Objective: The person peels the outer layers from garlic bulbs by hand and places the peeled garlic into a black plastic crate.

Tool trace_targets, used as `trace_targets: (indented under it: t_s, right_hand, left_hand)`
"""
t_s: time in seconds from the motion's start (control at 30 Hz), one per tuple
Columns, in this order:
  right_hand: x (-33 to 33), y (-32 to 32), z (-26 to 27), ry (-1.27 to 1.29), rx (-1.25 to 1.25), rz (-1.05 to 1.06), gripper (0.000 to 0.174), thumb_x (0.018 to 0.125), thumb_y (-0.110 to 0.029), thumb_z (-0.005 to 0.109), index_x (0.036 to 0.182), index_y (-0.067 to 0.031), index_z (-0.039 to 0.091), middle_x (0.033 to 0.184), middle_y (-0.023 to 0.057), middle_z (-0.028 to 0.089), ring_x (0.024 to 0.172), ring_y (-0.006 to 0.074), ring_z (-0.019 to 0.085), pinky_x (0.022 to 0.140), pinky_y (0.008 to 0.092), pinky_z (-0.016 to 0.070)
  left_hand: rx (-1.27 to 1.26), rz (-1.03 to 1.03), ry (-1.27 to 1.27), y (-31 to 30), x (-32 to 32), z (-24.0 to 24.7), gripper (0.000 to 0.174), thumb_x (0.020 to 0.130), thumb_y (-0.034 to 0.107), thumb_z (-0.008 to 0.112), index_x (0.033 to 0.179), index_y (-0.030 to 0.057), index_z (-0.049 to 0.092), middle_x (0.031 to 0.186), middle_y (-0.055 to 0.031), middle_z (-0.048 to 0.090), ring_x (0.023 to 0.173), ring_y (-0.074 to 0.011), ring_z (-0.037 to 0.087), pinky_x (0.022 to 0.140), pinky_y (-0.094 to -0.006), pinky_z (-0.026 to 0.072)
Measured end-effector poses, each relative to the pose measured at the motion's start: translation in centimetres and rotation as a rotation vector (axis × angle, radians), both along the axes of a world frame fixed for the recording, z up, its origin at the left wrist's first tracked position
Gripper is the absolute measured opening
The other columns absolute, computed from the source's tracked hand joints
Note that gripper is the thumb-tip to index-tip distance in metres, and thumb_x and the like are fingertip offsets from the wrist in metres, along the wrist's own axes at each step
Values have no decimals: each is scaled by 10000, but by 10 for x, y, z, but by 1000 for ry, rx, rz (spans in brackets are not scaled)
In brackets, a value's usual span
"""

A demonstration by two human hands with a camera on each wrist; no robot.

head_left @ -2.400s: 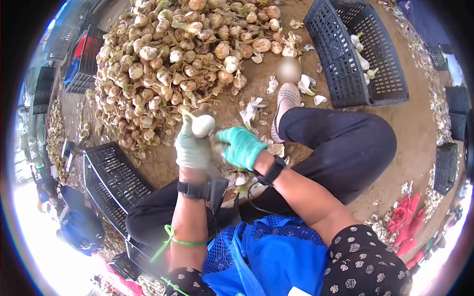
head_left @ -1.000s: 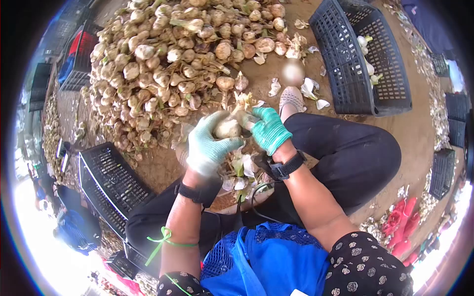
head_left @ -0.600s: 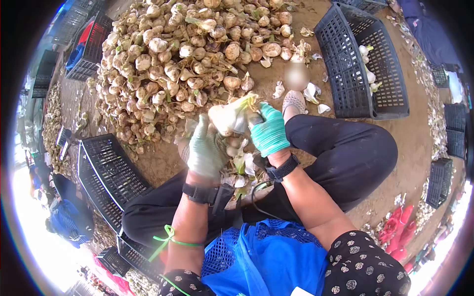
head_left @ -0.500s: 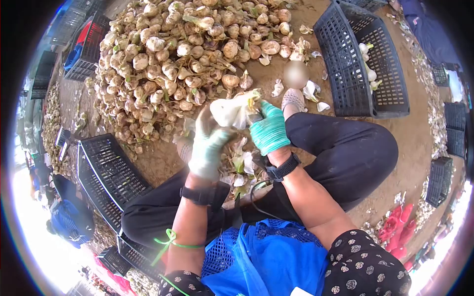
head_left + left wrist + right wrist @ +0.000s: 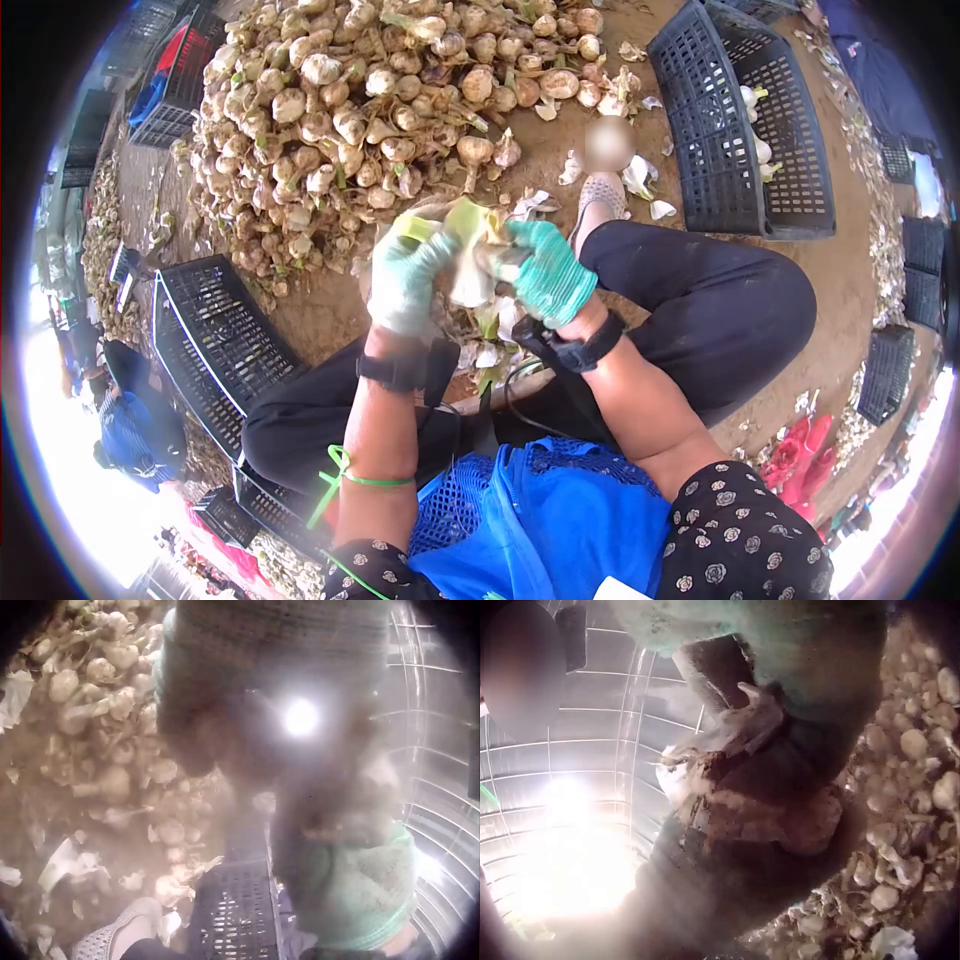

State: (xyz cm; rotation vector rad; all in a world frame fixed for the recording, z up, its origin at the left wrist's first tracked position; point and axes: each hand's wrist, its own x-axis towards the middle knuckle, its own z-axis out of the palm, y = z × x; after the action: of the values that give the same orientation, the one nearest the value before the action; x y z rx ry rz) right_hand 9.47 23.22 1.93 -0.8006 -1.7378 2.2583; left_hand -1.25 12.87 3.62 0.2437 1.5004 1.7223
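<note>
In the head view my left hand (image 5: 402, 282), in a pale green-white glove, grips a garlic bulb's leafy yellow-green husk (image 5: 466, 220). White papery skin (image 5: 472, 280) hangs down between the hands; the bulb itself is mostly hidden. Close on the right, my right hand (image 5: 548, 274) in a brighter green glove holds the stalk side with curled fingers. A flat dark grey blade-like piece (image 5: 718, 671) sticks out from that hand in the right wrist view, beside the garlic's torn dry skin (image 5: 754, 731). Both hands are dim and blurred in the left wrist view.
A large heap of unpeeled garlic (image 5: 340, 110) lies ahead. At the right stands a black crate (image 5: 700, 130) with several white bulbs (image 5: 762, 150); another black crate (image 5: 225, 325) stands at the left. Loose peelings (image 5: 638, 178) litter the ground near the shoe (image 5: 602, 200).
Earlier a clean white bulb was in the left hand, then a dirty bulb between both hands. Half a second ago the bulb showed white; now the left hand has closed on its husk.
</note>
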Motion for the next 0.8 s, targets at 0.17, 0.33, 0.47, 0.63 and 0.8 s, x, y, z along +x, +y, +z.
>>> trace_targets:
  t_s: [0.17,0.33,0.47,0.63,0.8]
  right_hand:
    - [-14,16,-80,-652,775,110,272,700,-132,572,941,-7,568,905,215,575,824,361,553,731,373,451]
    - [-17,-2,-30,-114,637,98,423,716,-49,569,1131,-67,487,1166,163,461,1076,265,463,874,314,400]
    - [-25,-11,23,163,201,130,272,736,-45,571,1008,-35,555,952,151,570,865,207,564,723,274,442]
    - [-26,-45,15,-67,-250,91,241,728,-217,601,828,2,595,692,143,592,602,184,552,581,295,446]
    - [-25,-63,1,-30,303,542,195,743,-149,560,845,16,589,722,118,601,670,180,585,630,284,451]
  left_hand:
    - [191,104,32,-18,-10,9,272,823,233,539,908,-24,561,917,-149,588,718,-167,587,614,-249,494]
    - [400,62,-410,-46,-29,5,382,821,343,511,880,-31,557,863,-203,586,676,-239,590,589,-259,482]
    - [504,72,-468,-54,-30,-18,403,832,360,480,804,-37,547,819,-200,591,647,-272,580,534,-300,468]
    - [672,-47,-545,-55,-33,-9,407,809,414,494,731,21,569,1096,-232,496,923,-354,535,751,-420,455]
    - [728,324,-500,-69,-42,-12,368,814,392,492,952,54,541,1169,-148,478,1115,-323,404,905,-426,364]
